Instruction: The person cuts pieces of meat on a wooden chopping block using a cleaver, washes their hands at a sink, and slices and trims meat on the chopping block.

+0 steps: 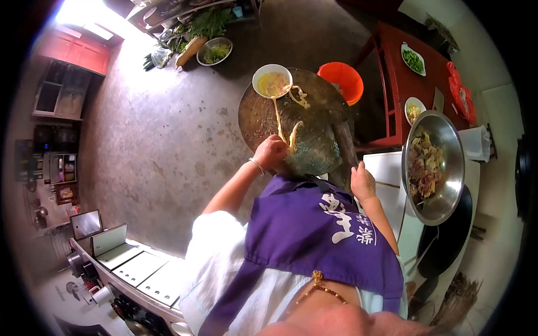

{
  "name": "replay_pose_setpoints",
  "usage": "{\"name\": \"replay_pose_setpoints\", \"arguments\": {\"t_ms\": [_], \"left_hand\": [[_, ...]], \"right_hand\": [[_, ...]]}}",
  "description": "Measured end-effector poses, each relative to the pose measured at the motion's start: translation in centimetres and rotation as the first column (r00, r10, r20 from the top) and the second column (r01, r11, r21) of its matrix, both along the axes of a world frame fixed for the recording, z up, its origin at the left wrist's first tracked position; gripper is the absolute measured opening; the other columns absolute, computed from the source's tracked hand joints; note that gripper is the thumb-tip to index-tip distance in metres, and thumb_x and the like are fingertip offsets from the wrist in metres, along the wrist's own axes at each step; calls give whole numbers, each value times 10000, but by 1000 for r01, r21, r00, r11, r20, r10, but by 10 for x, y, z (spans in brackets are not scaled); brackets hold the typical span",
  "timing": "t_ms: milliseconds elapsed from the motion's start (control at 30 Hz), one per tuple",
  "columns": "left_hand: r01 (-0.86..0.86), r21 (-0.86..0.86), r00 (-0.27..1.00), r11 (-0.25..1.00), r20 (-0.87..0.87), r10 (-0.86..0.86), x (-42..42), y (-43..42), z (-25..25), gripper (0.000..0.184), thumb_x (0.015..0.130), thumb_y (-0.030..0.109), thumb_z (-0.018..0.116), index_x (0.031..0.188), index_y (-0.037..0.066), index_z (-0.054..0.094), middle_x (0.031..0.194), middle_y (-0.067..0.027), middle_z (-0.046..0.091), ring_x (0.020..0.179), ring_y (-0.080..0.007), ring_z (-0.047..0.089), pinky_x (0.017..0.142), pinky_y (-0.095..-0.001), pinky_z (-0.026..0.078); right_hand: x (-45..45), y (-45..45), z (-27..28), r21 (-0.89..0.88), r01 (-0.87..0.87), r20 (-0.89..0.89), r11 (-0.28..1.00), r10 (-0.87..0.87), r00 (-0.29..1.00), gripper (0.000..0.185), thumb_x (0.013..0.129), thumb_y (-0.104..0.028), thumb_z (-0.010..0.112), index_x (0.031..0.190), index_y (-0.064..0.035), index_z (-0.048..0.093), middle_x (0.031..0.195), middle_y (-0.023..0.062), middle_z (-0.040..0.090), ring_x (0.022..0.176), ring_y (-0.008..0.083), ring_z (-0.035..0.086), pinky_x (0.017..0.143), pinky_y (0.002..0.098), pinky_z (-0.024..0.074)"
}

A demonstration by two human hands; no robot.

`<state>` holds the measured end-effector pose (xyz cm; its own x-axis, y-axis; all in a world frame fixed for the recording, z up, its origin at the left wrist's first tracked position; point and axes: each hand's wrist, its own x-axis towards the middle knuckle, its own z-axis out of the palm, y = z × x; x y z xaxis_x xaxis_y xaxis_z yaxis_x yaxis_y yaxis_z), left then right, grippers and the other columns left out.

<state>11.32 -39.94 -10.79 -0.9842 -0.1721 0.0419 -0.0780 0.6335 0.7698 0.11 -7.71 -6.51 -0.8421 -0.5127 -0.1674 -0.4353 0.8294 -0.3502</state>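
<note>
A round wooden chopping block (255, 120) stands in front of me. On its far edge sits a white bowl (259, 84) with yellowish liquid and pale pieces in it. Long pale strips that look like gut (279, 117) run from this bowl to my left hand (272, 152), whose fingers are closed on them at the block's near edge. Another pale strip (302, 99) lies beside the bowl. My right hand (363, 182) is closed around the handle end of a dark cleaver (343, 143), whose blade lies along the block's right side.
An orange bucket (350, 78) stands behind the block. To the right, a steel basin (448, 193) holds chopped meat. A red table (392, 67) carries a dish of chopped greens (413, 59) and a small bowl (413, 110). Vegetables and a metal bowl (214, 51) are on the floor.
</note>
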Motion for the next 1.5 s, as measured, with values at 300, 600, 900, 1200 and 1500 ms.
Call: {"name": "replay_pose_setpoints", "arguments": {"t_ms": [300, 600, 900, 1200, 1500], "left_hand": [[15, -13, 993, 1000, -115, -17, -37, -4, 48, 132, 787, 166, 642, 865, 63, 673, 835, -103, 660, 803, -266, 635, 697, -348, 510], [-40, 573, 999, 819, 21, 34, -91, -7, 96, 190, 876, 117, 581, 988, -30, 624, 844, -60, 675, 759, -130, 650, 679, -271, 531], [20, 713, 995, 701, 55, -85, -112, 3, 116, 202, 962, 118, 481, 1104, -19, 526, 877, -119, 653, 690, -159, 649, 555, -272, 542], [-19, 391, 985, 920, 164, -49, -86, 35, -3, 257, 754, 171, 605, 955, 16, 648, 688, -70, 631, 600, -185, 592, 580, -301, 484], [133, -190, 989, 973, 85, -119, -84, 33, 29, 164, 746, 183, 591, 851, 123, 702, 855, -79, 673, 767, -302, 639, 696, -438, 506]], "right_hand": [[1, -5, 4, 42, 16, 19, 999, -16, 1000, 226, 932, -206, 468, 993, 10, 439, 738, 250, 618, 713, 436, 610, 628, 530, 478], [1, -3, -1, 62, 47, 35, 997, -49, 998, 236, 931, -223, 479, 1007, -4, 435, 732, 241, 624, 709, 437, 614, 630, 536, 473], [1, 0, 2, 5, 43, 53, 999, -43, 998, 241, 929, -222, 475, 1012, -2, 424, 754, 244, 624, 728, 445, 609, 646, 539, 462], [-2, 1, 2, -59, 64, 36, 996, -62, 997, 229, 918, -205, 496, 968, 14, 449, 709, 259, 612, 693, 450, 603, 625, 546, 462], [-6, 2, 3, -37, 53, 55, 998, -51, 997, 247, 918, -200, 502, 988, 33, 459, 715, 251, 618, 688, 437, 610, 618, 531, 470]]}}
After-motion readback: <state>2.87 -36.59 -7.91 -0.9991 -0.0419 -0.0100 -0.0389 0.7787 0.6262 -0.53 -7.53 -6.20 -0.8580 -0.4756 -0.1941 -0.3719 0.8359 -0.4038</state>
